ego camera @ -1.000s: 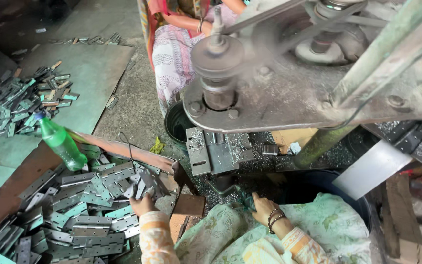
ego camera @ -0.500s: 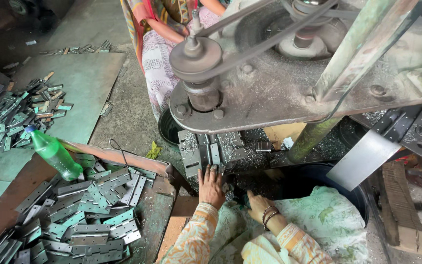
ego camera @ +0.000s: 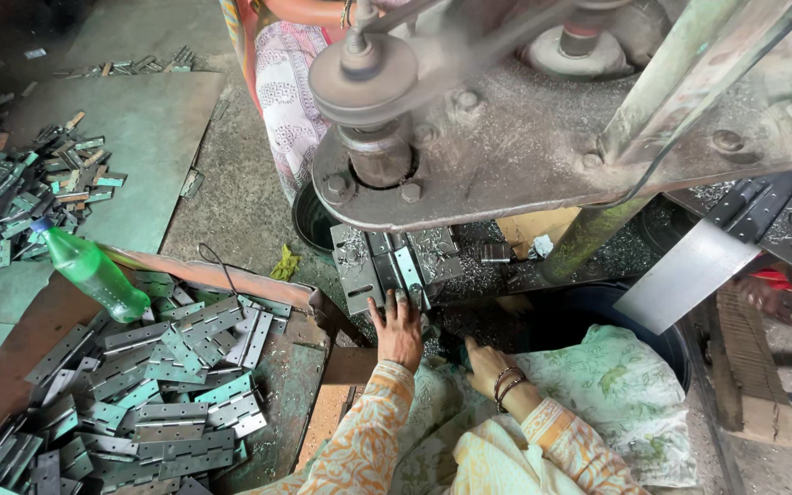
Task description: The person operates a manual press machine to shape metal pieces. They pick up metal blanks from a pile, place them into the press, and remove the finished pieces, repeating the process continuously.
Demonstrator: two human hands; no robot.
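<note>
My left hand [ego camera: 398, 325] reaches forward under the drill head [ego camera: 378, 160], fingertips pressing a grey metal hinge [ego camera: 407, 271] flat on the machine's jig [ego camera: 359, 266]. To its right, my right hand [ego camera: 482, 359], with bangles at the wrist, rests low against the dark base of the machine. Its fingers are in shadow, so I cannot see whether they hold anything. Metal shavings lie all around the jig.
A heap of grey hinges [ego camera: 167, 367] fills a wooden tray on my left, with a green plastic bottle [ego camera: 93, 273] lying at its far edge. Another hinge pile [ego camera: 20, 192] sits further left. A person in patterned cloth [ego camera: 286, 82] stands behind the machine. A spinning pulley [ego camera: 364, 78] is overhead.
My left hand has moved from the hinge tray at my left to the jig under the drill and now presses a hinge there. My right hand has stayed by the machine base.
</note>
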